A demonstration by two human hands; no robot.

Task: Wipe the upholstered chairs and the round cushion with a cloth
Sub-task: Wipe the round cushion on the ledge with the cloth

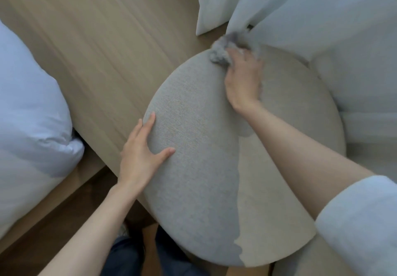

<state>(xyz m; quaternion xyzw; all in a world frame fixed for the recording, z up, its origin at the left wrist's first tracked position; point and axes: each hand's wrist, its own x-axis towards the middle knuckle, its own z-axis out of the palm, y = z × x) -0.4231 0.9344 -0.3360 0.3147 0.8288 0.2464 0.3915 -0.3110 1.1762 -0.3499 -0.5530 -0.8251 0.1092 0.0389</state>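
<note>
A large round cushion (pixel 199 168) in grey-beige woven fabric fills the middle of the view. My left hand (pixel 140 153) lies flat against its left edge, fingers spread, with nothing held. At the cushion's far top edge my right hand (pixel 243 78) is closed on a bunched grey cloth (pixel 223 49), pressing it against the fabric. Most of the cloth is crumpled under and beyond my fingers.
A wooden surface (pixel 103 45) runs diagonally behind the cushion. White bedding (pixel 30 112) bulges at the left. Sheer white curtain (pixel 311 11) hangs at the top right, touching the cushion's far side. My legs in dark trousers (pixel 133 256) show below.
</note>
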